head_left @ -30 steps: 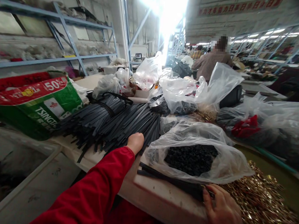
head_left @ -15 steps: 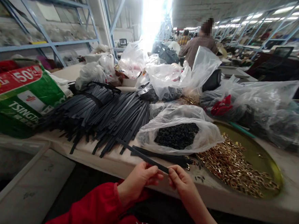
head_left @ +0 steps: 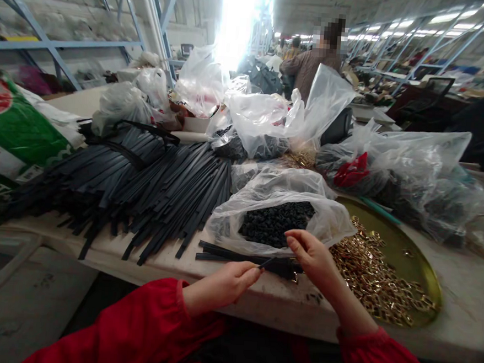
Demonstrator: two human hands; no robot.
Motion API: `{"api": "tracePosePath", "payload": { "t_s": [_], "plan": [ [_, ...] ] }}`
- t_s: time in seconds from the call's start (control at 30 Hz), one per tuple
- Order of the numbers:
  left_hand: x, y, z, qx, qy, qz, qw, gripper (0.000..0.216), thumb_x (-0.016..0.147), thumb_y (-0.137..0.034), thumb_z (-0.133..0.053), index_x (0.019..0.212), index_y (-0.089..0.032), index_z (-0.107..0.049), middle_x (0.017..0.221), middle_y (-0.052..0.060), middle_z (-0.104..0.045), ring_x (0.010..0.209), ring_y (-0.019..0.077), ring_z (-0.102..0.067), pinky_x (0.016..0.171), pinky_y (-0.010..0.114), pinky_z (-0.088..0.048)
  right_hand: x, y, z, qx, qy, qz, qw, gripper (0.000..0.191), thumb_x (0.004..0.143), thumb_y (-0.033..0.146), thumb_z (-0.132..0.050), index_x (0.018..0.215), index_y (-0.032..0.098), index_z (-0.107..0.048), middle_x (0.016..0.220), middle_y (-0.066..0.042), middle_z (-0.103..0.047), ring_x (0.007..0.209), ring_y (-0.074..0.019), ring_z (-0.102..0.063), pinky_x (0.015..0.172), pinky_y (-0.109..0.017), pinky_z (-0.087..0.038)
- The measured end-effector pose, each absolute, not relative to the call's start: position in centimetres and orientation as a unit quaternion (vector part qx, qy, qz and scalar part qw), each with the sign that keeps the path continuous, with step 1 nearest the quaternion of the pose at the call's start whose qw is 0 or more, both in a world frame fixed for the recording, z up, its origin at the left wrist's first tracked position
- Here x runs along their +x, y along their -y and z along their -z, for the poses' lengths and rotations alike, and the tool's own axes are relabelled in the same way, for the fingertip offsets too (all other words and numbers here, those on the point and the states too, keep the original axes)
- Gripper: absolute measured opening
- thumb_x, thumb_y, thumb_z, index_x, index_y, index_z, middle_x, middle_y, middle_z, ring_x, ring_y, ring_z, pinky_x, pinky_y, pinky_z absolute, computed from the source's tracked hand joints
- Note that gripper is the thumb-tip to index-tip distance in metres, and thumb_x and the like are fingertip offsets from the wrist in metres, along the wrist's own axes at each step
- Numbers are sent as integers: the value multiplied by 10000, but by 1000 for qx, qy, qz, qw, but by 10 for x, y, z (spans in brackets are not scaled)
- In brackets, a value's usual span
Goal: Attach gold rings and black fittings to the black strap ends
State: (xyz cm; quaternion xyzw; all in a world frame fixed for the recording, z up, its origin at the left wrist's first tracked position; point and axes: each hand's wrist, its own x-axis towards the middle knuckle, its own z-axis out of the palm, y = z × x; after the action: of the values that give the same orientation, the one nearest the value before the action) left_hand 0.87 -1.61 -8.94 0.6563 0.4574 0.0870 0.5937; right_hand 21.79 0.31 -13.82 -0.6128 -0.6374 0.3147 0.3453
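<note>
My left hand [head_left: 228, 285] is closed on a dark strap [head_left: 267, 262]; only a short end of it shows past my thumb, pointing right. My right hand [head_left: 313, 258] is apart from the strap, over the near right side of a clear plastic bag [head_left: 227, 216]. Its thumb and forefinger tips meet just in front of the small black pieces [head_left: 274, 220] in the bag; whether they pinch one is too small to see. Below the bag lie a few dark straps [head_left: 229, 252], with a bit of gold metal [head_left: 295, 277] at their right end.
A brass-coloured tray [head_left: 422, 271] on the right holds many gold metal buckles [head_left: 368, 279]. A large pile of dark straps [head_left: 154, 192] covers the left of the table [head_left: 153, 272]. Behind are more plastic bags [head_left: 263, 116], a green printed bag [head_left: 34, 128] and a person [head_left: 311, 70].
My right hand has let go of the strap and moved up and right to the bag of black pieces. My left hand keeps the strap. The view has shifted slightly.
</note>
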Motion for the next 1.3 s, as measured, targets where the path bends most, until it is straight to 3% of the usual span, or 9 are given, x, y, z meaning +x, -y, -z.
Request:
{"api": "tracePosePath", "payload": {
  "t_s": [0.07,0.13,0.3,0.5,0.7,0.77,0.87,1.03,1.3],
  "plan": [
    [13,9,94,568,-484,-131,653,374,845,-391,-340,929,-100,-560,596,-41,-355,486,76,-354,406,168,-314,224,-34,150,-676,664,-200,247,254,845,321,-398,956,154,-553,950,-71,-587,878,-175,-549,786,-281,-401],
    [16,2,97,470,-510,-157,703,259,806,-288,-396,887,-101,-556,592,-36,-385,498,71,-395,420,157,-333,222,-58,160,-701,676,-158,166,239,830,295,-421,955,140,-554,947,-99,-590,877,-218,-560,753,-316,-403],
    [16,-7,101,324,-511,-192,773,195,682,-165,-538,870,-119,-550,687,5,-517,549,84,-528,486,178,-422,207,-76,169,-701,691,-140,112,199,792,232,-447,926,129,-554,912,-118,-598,862,-258,-570,705,-333,-391],
    [18,-1,97,305,-517,-200,774,168,704,-97,-500,863,-100,-555,688,20,-541,556,83,-543,520,188,-452,207,-68,170,-688,706,-111,123,202,756,165,-435,915,139,-558,896,-107,-588,814,-233,-568,687,-320,-386],
    [14,17,83,296,-512,-210,778,214,674,-36,-479,858,-105,-566,721,20,-528,576,77,-543,516,175,-447,219,-49,161,-684,684,-97,233,230,776,198,-422,953,125,-549,922,-95,-576,842,-187,-542,771,-294,-408],
    [13,22,80,297,-504,-213,783,211,672,-36,-484,854,-102,-567,776,30,-533,580,72,-544,507,168,-444,221,-34,154,-667,658,-149,316,249,760,239,-455,962,128,-550,898,-81,-580,799,-175,-543,762,-298,-421],
    [14,29,76,303,-492,-213,788,231,670,-26,-474,864,-100,-575,853,46,-542,584,66,-544,493,159,-438,216,-5,144,-615,572,-322,436,328,729,326,-514,992,135,-559,892,-71,-588,776,-164,-542,749,-308,-427],
    [14,36,72,314,-455,-212,806,284,678,-17,-447,900,-98,-604,903,63,-554,611,67,-551,494,146,-433,195,42,138,-510,373,-608,481,379,690,408,-626,988,182,-565,825,-9,-586,701,-97,-516,700,-245,-422],
    [11,37,76,335,-449,-201,804,279,697,-73,-499,941,-101,-631,933,80,-586,650,73,-565,511,142,-428,176,66,137,-411,170,-708,548,337,583,298,-757,823,187,-548,753,43,-551,617,-44,-518,614,-168,-445]
  ]
}}
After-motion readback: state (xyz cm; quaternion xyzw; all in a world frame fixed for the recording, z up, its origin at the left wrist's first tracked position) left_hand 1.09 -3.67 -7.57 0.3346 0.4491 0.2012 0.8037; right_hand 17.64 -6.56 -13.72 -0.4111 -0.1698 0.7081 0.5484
